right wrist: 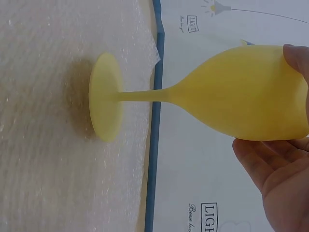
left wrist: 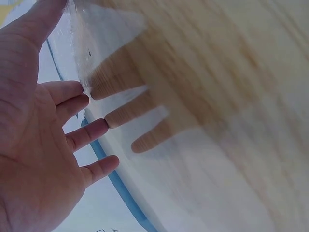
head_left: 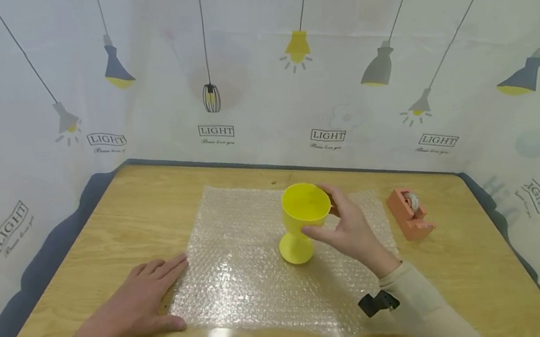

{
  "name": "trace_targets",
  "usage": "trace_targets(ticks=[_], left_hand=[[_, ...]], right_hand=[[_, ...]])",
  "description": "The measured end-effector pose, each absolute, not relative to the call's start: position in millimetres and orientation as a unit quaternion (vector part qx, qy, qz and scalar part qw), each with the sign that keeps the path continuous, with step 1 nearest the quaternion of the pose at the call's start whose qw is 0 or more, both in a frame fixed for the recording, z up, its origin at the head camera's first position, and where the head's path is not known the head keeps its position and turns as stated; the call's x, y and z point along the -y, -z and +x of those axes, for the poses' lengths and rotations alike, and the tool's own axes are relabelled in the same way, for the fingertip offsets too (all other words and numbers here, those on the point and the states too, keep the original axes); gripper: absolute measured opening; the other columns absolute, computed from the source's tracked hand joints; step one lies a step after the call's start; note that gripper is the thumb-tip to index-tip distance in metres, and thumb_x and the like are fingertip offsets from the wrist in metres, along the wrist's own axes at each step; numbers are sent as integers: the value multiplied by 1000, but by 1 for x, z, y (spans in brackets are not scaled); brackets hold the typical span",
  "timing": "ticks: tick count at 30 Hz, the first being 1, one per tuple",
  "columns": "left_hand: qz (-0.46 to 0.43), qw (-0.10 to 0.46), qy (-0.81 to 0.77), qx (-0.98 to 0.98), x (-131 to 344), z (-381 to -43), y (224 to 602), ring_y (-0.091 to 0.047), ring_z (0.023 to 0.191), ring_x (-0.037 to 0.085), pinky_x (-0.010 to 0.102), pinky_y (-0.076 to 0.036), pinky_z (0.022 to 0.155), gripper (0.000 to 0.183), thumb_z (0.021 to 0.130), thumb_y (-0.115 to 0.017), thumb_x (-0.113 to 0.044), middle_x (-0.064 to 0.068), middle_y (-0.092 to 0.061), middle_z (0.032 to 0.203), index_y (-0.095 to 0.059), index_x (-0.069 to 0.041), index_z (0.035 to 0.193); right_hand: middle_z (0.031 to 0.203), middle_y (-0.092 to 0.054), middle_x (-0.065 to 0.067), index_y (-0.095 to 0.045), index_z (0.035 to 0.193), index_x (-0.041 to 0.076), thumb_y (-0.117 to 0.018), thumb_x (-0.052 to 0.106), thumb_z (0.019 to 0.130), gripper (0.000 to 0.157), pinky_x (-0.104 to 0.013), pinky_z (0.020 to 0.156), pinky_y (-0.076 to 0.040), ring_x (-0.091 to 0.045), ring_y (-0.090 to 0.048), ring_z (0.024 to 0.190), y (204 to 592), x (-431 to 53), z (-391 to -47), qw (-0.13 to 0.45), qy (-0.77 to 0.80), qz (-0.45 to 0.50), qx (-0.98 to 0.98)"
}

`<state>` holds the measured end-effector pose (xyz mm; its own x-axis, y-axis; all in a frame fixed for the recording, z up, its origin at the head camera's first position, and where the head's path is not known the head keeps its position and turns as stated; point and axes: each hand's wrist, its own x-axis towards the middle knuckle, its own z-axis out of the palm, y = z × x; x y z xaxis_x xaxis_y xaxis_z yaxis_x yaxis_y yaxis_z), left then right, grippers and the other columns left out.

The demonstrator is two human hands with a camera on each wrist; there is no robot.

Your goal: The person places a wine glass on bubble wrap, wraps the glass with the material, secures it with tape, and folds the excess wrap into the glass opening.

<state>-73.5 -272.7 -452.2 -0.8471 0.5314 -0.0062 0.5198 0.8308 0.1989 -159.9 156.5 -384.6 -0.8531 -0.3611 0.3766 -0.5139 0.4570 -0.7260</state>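
Observation:
A yellow goblet (head_left: 305,203) stands upright over a sheet of bubble wrap (head_left: 237,236). My right hand (head_left: 349,231) grips its bowl from the right, thumb on the near side and fingers at the far side. In the right wrist view, the goblet's thin stem and round foot (right wrist: 105,97) show, with a shadow beside the foot; whether it touches the wrap I cannot tell. My left hand (head_left: 138,303) is at the left edge of the wrap, fingers straight and thumb spread. The left wrist view shows its palm (left wrist: 43,145) and nothing held.
An orange tape dispenser (head_left: 408,215) with a roll of tape sits right of the wrap. The wooden table (head_left: 123,220) reaches a curtain (head_left: 263,98) printed with lamps at the back and sides. A black band (head_left: 379,303) is on the right wrist.

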Motion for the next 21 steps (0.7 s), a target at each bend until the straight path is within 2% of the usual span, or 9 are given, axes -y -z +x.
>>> trace_targets(ticks=[15, 21], left_hand=[[264, 41, -93, -959, 267, -77, 447, -48, 133, 42, 67, -40, 110, 118, 75, -56, -89, 10, -40, 164, -41, -6, 157], [263, 48, -99, -959, 265, -77, 446, -49, 132, 44, 69, -40, 109, 118, 75, -56, -89, 11, -39, 164, -41, -5, 157]], right_hand=[[134, -62, -9, -44, 148, 5, -89, 15, 82, 81, -43, 98, -59, -24, -62, 120, 385, -139, -156, 70, -462, 271, 842], [134, -63, -10, -44, 148, 3, -89, 14, 81, 82, -47, 99, -58, -26, -62, 121, 385, -132, -153, 60, -467, 273, 839]])
